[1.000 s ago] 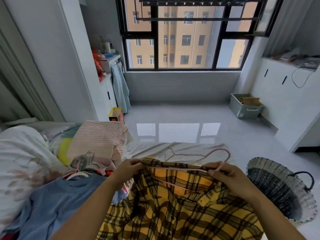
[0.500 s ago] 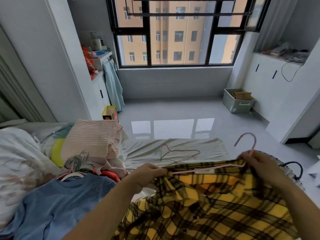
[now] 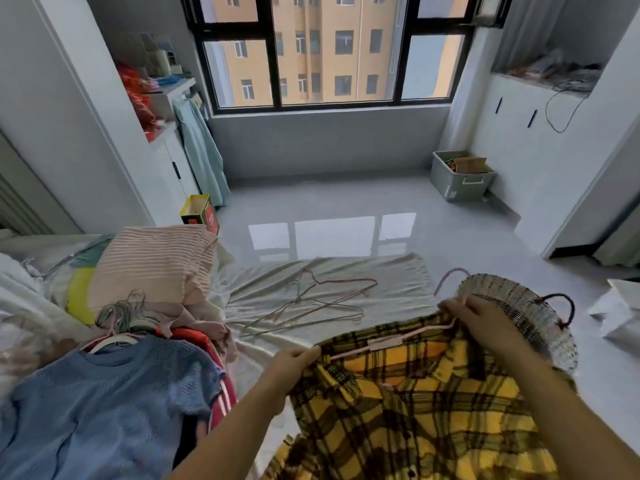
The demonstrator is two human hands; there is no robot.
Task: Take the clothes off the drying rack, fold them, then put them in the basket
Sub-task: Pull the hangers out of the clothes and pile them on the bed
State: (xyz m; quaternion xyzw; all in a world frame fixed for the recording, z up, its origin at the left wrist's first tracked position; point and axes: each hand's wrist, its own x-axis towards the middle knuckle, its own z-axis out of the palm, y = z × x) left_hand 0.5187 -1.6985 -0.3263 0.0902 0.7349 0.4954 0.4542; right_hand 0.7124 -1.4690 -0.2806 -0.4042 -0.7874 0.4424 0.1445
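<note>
Unhooking pink hanger (image 3: pixel 391 343) from plaid shirt (image 3: pixel 419 414)
Left hand (image 3: pixel 295 361) pinches the shirt's shoulder, right hand (image 3: pixel 485 320) grips the hanger's neck — draw it rightward, cloth taut.

On your left the way is blocked by the blue knit top (image 3: pixel 104 403) in front, the pink striped garment (image 3: pixel 156 261) behind it and a bunch of hangers (image 3: pixel 121 313) between them. Straight ahead, past the yellow plaid shirt (image 3: pixel 415 403) on its pink hanger (image 3: pixel 391 342), the pale sheet (image 3: pixel 398 271) lies flat and open save for loose wire hangers (image 3: pixel 322 303) across its middle. On your right the woven basket (image 3: pixel 526 306) stands just behind your right hand (image 3: pixel 481 320), with bare floor (image 3: pixel 346 206) beyond it.
</note>
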